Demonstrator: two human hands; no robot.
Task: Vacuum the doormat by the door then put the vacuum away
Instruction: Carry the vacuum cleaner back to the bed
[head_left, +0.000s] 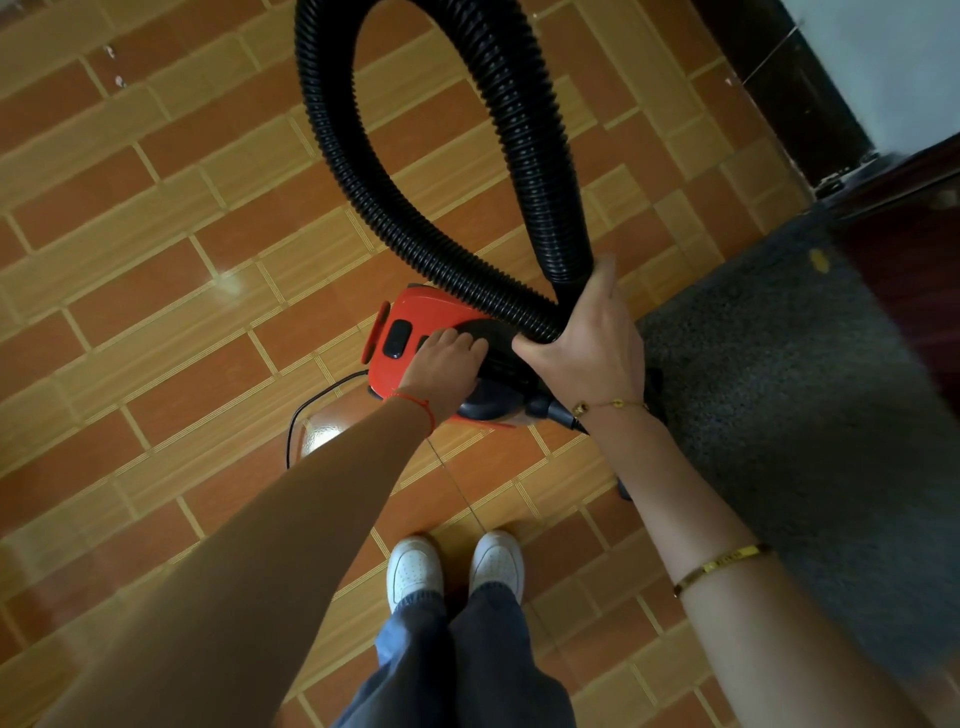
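Head view. The right hand (582, 338) has its grip clamped around the black corrugated hose (498, 156) where the two runs of the loop cross, just above the vacuum (415, 338). The left hand (447, 358) lies on top of the red vacuum body, fingers curled at the dark handle area beside the buttons; whether that grip is fully closed on the handle cannot be told. The vacuum stands on the tiled floor (156, 260), just beside the near-left edge of the grey doormat (779, 389), which lies against the door threshold at the right. A power cord (306, 410) trails from the vacuum's left side across the floor toward the white shoes (452, 566).

Risks, as judged:
- the cord lies near the feet; a step back could snag it
- the tall hose loop could spring free if the right hand slackens
- a one-handed lift by an unsure left grip could tip the body
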